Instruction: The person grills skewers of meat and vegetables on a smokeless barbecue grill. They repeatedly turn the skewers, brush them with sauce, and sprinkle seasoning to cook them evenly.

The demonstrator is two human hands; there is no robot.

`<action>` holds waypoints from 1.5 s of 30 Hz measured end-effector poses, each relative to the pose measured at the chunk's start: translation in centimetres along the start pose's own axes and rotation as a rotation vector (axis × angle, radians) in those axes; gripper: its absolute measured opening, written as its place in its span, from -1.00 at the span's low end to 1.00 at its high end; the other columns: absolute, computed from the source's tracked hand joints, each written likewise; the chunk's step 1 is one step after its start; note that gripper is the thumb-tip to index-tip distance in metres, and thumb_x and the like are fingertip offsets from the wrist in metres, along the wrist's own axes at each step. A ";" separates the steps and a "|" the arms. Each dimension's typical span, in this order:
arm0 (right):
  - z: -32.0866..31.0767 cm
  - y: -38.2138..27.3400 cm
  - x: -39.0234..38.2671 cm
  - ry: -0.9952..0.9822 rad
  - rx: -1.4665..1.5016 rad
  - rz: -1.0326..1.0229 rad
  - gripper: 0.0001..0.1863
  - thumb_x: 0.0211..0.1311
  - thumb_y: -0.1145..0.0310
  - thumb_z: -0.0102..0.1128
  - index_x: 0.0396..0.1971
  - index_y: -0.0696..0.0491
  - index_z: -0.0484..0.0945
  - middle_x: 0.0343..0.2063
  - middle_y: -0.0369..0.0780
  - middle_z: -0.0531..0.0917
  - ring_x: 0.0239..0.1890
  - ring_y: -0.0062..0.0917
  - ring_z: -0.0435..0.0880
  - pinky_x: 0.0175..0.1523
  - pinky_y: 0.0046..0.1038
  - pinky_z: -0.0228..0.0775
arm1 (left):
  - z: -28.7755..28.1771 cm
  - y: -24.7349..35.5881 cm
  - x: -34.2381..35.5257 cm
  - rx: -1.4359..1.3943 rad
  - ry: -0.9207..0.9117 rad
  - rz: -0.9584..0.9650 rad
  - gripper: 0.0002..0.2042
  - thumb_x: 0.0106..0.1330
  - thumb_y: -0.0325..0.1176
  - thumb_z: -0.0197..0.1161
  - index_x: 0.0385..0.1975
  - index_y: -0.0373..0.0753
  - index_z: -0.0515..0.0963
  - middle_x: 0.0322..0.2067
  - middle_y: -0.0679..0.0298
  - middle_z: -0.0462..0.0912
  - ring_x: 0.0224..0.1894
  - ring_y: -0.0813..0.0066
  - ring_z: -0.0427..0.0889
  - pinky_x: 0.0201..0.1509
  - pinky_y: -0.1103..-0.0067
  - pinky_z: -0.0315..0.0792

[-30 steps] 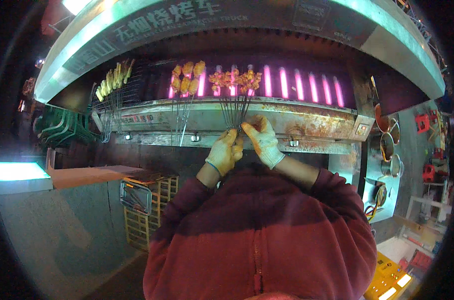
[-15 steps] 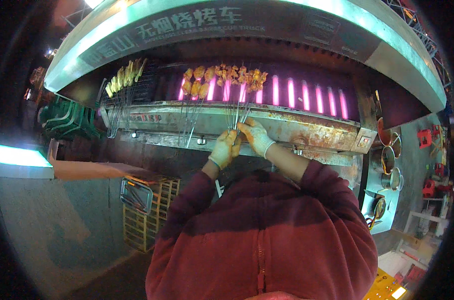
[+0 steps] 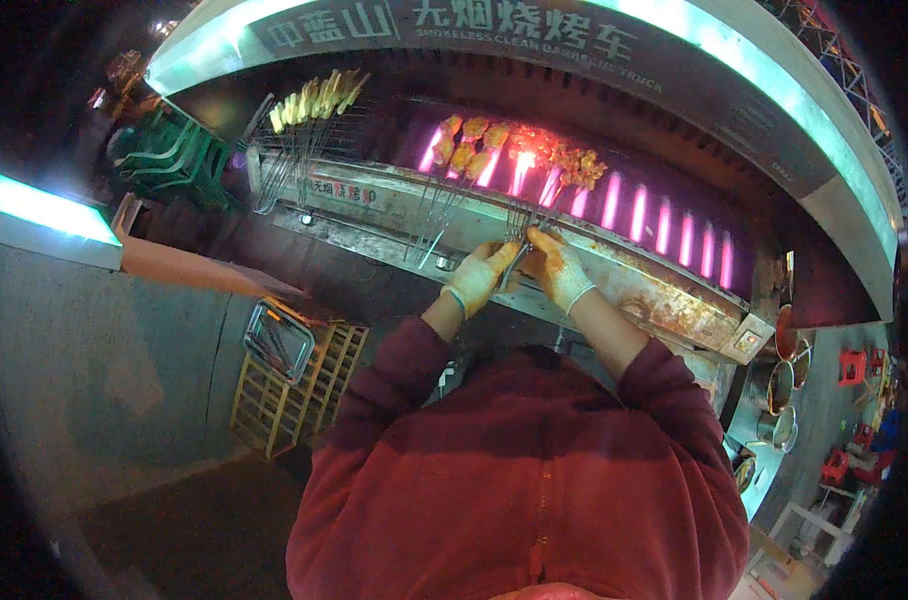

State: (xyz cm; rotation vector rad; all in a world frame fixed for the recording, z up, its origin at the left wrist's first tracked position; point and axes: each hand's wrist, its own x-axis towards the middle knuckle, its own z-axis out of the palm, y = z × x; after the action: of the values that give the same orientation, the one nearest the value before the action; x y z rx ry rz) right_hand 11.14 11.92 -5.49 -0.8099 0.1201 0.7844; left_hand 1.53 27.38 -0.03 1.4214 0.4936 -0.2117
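Both my hands wear pale, yellow-stained gloves and meet at the front edge of a long grill (image 3: 664, 307). Closed on the handle ends of a bunch of metal skewers (image 3: 519, 222) is my left hand (image 3: 477, 279). Beside it, my right hand (image 3: 558, 269) grips the same bunch. The far ends carry small browned chunks of meat (image 3: 580, 166) over glowing pink heating tubes (image 3: 638, 212). A bright red glow partly washes out that meat. Just to the left, other skewers hold larger browned pieces (image 3: 463, 158), untouched by my hands.
Pale green vegetable skewers (image 3: 314, 103) lie at the grill's left end. A curved metal hood (image 3: 534, 42) overhangs the back. Pots (image 3: 780, 388) stand on the right. To the left are green stacked chairs (image 3: 169, 155), a metal tray (image 3: 279, 342) and a yellow slatted crate (image 3: 296, 395).
The view has tilted, so the grill now slopes down to the right. A red glow has flared at the held skewers' meat. Both hands stay on the bunch.
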 end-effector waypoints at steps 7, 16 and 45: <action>1.9 -0.5 -1.3 -0.022 0.122 0.028 -0.68 0.41 0.33 0.21 0.10 0.03 0.49 0.03 -0.20 0.63 0.05 -0.25 0.64 0.18 -0.01 0.49 | -2.4 4.3 -4.8 1.187 0.663 0.539 -0.24 0.16 -0.06 0.43 0.29 -0.32 0.29 0.08 -0.11 0.48 0.13 -0.07 0.47 0.16 0.12 0.40; 0.7 -0.4 -0.6 -0.101 -0.039 0.078 -0.63 0.43 0.10 0.17 0.10 -0.05 0.52 -0.03 -0.33 0.67 0.01 -0.41 0.65 0.16 -0.26 0.47 | -6.3 4.1 0.5 1.342 0.602 -0.127 -0.27 0.40 -0.38 0.08 0.49 -0.40 -0.12 0.05 -0.07 0.50 -0.08 0.05 0.71 -0.14 0.24 0.65; 2.0 -0.5 -2.1 -0.076 -0.015 0.135 -0.63 0.43 0.16 0.20 0.10 0.03 0.51 0.02 -0.17 0.64 0.04 -0.32 0.64 0.17 -0.19 0.50 | -14.5 -1.7 3.5 -1.102 -0.660 -0.130 -0.59 0.56 -0.19 0.04 0.29 -0.25 0.36 -0.42 0.43 0.42 -0.53 0.67 0.40 -0.56 0.65 0.33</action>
State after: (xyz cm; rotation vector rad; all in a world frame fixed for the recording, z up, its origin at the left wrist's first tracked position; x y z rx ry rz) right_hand 9.60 11.93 -3.00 -0.7907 0.1024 0.9431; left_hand 1.01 41.79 -4.15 0.2004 0.0888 -0.4114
